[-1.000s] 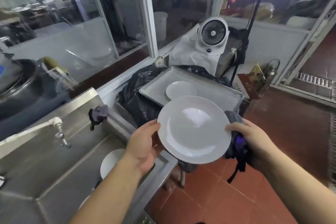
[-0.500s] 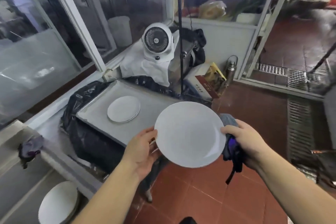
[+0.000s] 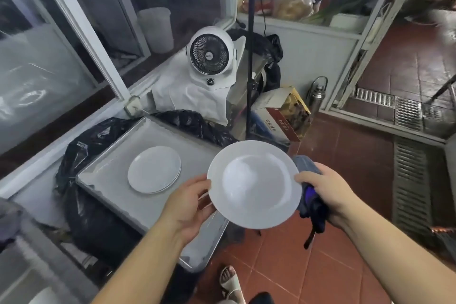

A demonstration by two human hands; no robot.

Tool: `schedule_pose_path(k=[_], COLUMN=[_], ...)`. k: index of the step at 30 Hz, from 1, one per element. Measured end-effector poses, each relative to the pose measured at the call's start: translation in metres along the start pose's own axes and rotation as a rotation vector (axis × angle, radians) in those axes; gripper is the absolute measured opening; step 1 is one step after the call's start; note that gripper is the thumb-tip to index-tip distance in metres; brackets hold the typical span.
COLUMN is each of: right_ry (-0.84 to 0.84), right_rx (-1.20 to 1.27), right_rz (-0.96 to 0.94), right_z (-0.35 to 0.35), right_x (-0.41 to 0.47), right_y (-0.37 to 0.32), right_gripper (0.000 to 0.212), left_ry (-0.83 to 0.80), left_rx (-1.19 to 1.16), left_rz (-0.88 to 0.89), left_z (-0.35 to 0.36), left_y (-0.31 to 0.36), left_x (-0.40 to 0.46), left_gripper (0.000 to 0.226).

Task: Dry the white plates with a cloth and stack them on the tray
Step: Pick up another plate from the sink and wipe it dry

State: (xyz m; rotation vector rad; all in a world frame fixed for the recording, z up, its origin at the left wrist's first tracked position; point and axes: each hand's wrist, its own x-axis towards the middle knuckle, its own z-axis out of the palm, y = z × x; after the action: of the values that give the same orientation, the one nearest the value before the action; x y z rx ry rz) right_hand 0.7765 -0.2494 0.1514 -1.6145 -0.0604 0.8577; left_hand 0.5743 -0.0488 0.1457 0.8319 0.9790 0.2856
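I hold one plate (image 3: 254,184) between both hands, above the tray's right edge and the red floor (image 3: 345,180). The plate is tilted, its upper face toward the camera.

Left hand (image 3: 187,207): the thumb lies on the plate's left rim and the fingers curl beneath it, gripping the rim.

Right hand (image 3: 325,192): the thumb presses the plate's right rim. The fingers are wrapped round a bunched cloth (image 3: 308,175), grey-blue with a dark purple part, which sits against the rim and underside of the plate. A dark strap of the cloth hangs below the hand.

Tray (image 3: 108,180): a grey metal sheet pan resting on a black bag (image 3: 98,224), just left of the held plate. The pan's near right corner passes under the plate and the left hand.

Stack (image 3: 154,169): white plates lie flat near the middle of the tray, well apart from the held plate. At least two rims show; I cannot tell the exact count.

Surroundings: a white fan (image 3: 211,57) stands on a white cover behind the tray. A black pole (image 3: 250,57) rises upright to its right. A cardboard box (image 3: 283,116) and a steel flask (image 3: 318,96) stand on the floor near the glass partition. A sandalled foot (image 3: 229,281) shows at the bottom edge.
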Motion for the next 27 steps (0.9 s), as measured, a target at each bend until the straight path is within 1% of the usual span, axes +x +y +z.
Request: schedule_pose_path(k=[3,7,10,13,16,20,23,27], right_ry=[0.009,-0.042,-0.108,-0.199,-0.293,-0.443,-0.536,-0.651], right_rx=[-0.127,-0.306,-0.414,-0.566,-0.700,-0.915,-0.965,-1.051], right_rz=[-0.008,-0.016,-0.019,-0.044,-0.093,-0.175,-0.171,-0.234], right_z=[0.022,0.062,0.098,0.140,0.185,0.246,0.283,0.320], right_x=[0.038,0.083,0.117,0.152,0.185,0.229,0.259,0.293], right_y=[-0.017,-0.038,-0.046,-0.051,-0.052,-0.044,-0.039,-0.032], right_gripper=[0.020,0.036,0.028,0.026,0.018,0.022,0.021,0.022], left_ry=[-0.017,0.022,0.069,0.180,0.260,0.373,0.488,0.679], left_rx=[-0.014,-0.062,-0.136,-0.204,-0.279,-0.355,-0.404,-0.390], left_rz=[-0.014,-0.034,-0.029,-0.021,-0.022,-0.023,-0.031,-0.076], left_z=[-0.011,-0.033,-0.055,-0.082,-0.109,-0.137,-0.147,-0.154], left_y=[0.026,0.050,0.060,0.063,0.058,0.049,0.045,0.043], left_x=[0.030,0.062,0.075,0.086,0.096,0.109,0.123,0.141], left_gripper=[0.028,0.026,0.025,0.024,0.025,0.029,0.031,0.025])
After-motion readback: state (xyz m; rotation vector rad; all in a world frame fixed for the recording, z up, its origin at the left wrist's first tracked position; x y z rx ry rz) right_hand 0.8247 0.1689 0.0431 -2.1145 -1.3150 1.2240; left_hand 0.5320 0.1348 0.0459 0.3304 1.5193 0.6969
